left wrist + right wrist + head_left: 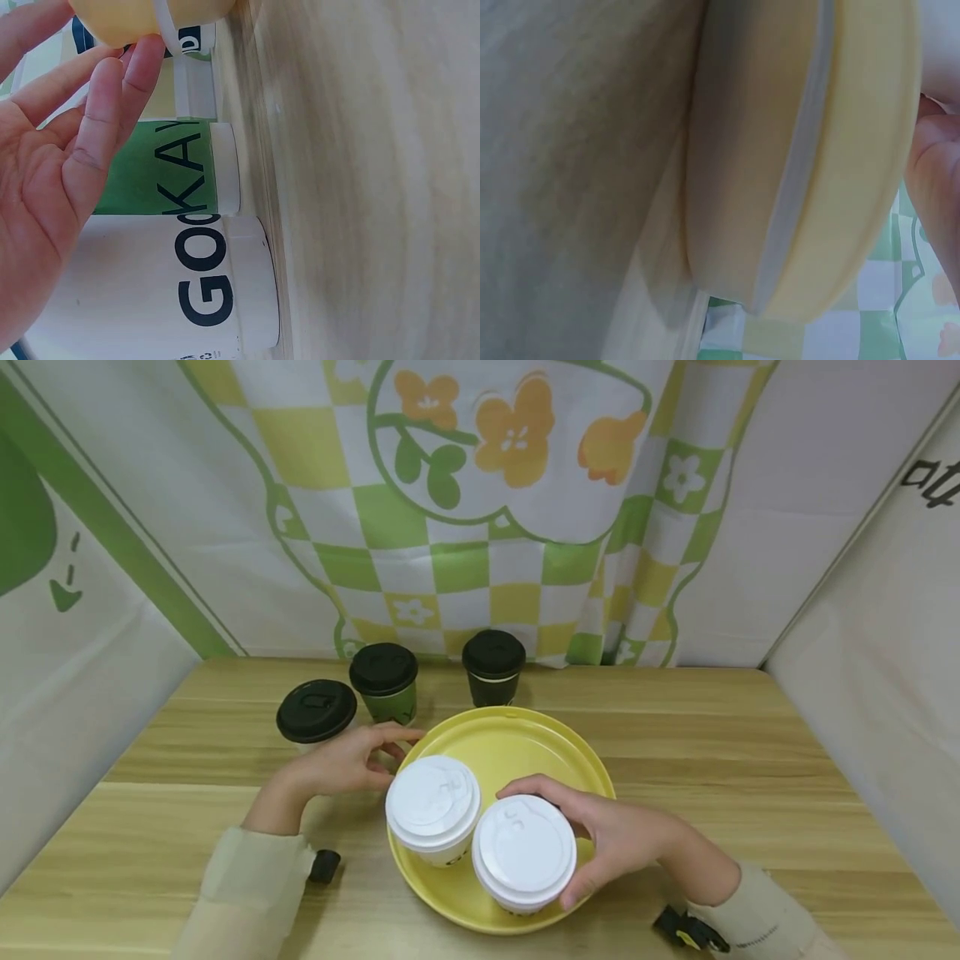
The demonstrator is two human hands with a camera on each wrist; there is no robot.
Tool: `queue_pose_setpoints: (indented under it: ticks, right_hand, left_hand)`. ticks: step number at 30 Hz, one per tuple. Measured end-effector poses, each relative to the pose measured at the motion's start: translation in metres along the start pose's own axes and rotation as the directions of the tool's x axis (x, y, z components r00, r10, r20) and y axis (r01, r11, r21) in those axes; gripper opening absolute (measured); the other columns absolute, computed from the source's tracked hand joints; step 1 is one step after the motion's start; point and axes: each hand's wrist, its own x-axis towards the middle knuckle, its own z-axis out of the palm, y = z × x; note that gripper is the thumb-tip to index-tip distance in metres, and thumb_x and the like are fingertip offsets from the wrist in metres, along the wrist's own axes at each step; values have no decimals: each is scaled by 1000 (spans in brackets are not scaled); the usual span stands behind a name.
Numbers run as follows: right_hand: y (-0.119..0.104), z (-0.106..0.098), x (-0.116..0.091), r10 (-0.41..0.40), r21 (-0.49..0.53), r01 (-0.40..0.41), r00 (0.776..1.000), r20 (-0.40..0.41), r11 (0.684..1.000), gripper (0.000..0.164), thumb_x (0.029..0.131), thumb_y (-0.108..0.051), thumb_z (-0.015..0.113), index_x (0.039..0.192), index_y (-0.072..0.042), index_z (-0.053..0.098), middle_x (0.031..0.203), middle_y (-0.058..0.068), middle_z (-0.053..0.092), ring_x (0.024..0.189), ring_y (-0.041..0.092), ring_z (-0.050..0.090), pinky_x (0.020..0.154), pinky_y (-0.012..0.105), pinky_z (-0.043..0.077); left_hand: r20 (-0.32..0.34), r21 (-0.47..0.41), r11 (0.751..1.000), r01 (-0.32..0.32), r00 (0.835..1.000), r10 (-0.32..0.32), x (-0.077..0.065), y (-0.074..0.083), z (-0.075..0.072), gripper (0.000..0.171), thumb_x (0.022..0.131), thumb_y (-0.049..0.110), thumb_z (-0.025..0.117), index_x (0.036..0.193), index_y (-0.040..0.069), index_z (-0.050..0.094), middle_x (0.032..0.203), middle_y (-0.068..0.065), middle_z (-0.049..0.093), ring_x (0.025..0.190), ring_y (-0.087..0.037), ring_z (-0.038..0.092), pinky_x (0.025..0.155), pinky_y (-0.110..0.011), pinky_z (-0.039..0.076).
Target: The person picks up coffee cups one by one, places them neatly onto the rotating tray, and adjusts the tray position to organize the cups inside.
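Two paper coffee cups with white lids stand close together on a round yellow tray (525,739). My right hand (611,835) curls its thumb and fingers round the nearer white-lidded cup (525,852). The other white-lidded cup (433,802) is just to its left. By the tray's left edge is my left hand (348,760), its fingers loosely bent and holding nothing. In the left wrist view the left hand's fingertips (146,52) are at the tray's side; contact is hard to tell. The right wrist view has mostly the tray's side (810,172), with little of the right hand.
Behind the left hand are a white cup with a black lid (317,710) and a green cup (390,702), also black-lidded. A dark cup (493,668) stands behind the tray. A checked, flowered curtain (457,564) hangs beyond the wooden table (712,760).
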Motion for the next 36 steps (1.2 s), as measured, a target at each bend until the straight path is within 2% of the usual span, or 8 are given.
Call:
queue_pose_setpoints:
  ticks: [12, 20, 24, 29, 36]
  right_hand:
    - [3, 2, -2, 15, -7, -15, 1000, -11, 1000, 98, 80, -23, 85, 154, -14, 21, 148, 10, 41, 137, 18, 43, 116, 27, 34]
    - [4, -3, -4, -36, -9, 36, 999, -9, 999, 101, 81, -40, 81, 156, -10, 19, 151, 14, 40, 141, 19, 41, 119, 29, 33]
    - [0, -9, -7, -44, -34, 43, 999, -17, 999, 103, 82, -48, 77, 156, -8, 17, 154, 15, 38, 144, 22, 38, 118, 35, 35]
    - [-5, -20, -12, -60, -71, 56, 997, -50, 996, 103, 84, -50, 75, 157, -7, 16, 156, 18, 35, 145, 31, 36, 117, 40, 36]
    - [-11, -43, -18, -59, -104, 45, 988, -140, 994, 102, 85, -44, 77, 157, -4, 16, 155, 20, 35, 143, 36, 39, 115, 35, 37]
  left_hand:
    - [-8, 4, 1000, 11, 1000, -11, -1, 2, 0, 66, 88, 9, 74, 146, -2, 45, 143, -23, 51, 117, -34, 60, 86, -36, 57]
    - [-3, 0, 1000, 9, 1000, -9, 0, 1, 0, 65, 88, 9, 74, 146, -3, 45, 143, -23, 51, 117, -35, 60, 87, -35, 57]
    - [-4, 0, 1000, 13, 1000, -13, -1, 1, 0, 66, 87, 6, 73, 146, -2, 45, 143, -23, 51, 117, -35, 60, 87, -37, 57]
    - [-4, 4, 1000, 2, 1000, -2, 0, 0, 0, 65, 87, 7, 73, 146, -2, 46, 142, -23, 51, 116, -35, 61, 86, -37, 57]
    - [-1, 0, 1000, -2, 1000, 2, -1, -1, 0, 64, 88, 8, 72, 146, -2, 45, 142, -23, 51, 116, -34, 60, 87, -37, 57]
